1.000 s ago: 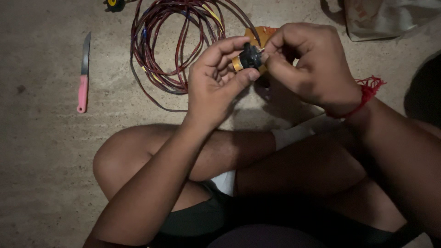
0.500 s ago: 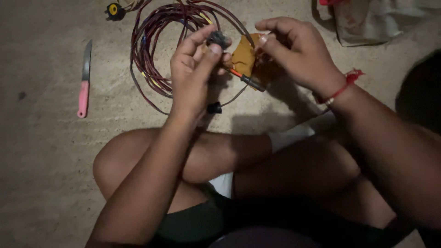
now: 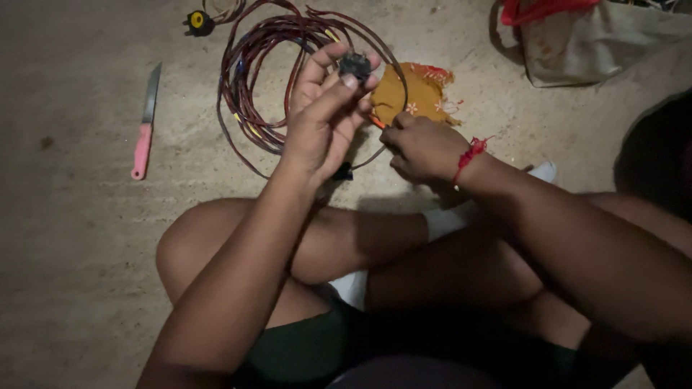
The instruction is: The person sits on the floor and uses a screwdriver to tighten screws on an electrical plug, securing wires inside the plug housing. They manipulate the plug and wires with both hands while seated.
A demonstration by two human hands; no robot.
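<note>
Left hand [image 3: 324, 119] pinches black part [image 3: 355, 66] — raised.

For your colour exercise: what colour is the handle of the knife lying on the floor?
Pink. The knife shows best in the head view, at the left.

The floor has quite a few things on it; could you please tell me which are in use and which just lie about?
In use: left hand holding small dark part; right hand at orange-tipped wire.
Lying about: pink-handled knife, wire coil, orange cloth, bag.
</note>
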